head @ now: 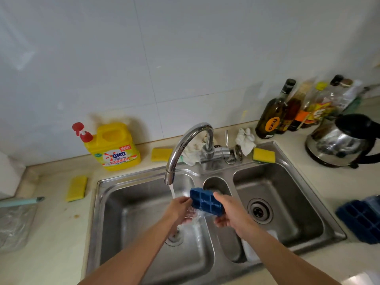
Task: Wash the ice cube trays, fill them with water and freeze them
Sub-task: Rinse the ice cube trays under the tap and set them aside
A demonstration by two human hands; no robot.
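A small blue ice cube tray (pixel 206 201) is held tilted over the steel double sink (pixel 144 182), just right of the water stream running from the chrome tap (pixel 185 145). My right hand (pixel 230 214) grips the tray's right end. My left hand (pixel 179 209) touches the tray's left edge, with water splashing over its fingers. Another blue ice cube tray (pixel 362 220) lies on the counter at the far right.
A yellow detergent jug (pixel 115 149) stands behind the sink. Yellow sponges lie at the left (pixel 76 188), behind the tap (pixel 161 154) and on the rim (pixel 263 155). Bottles (pixel 287 112) and a kettle (pixel 341 140) stand at the right. A plastic bag (pixel 14 227) lies left.
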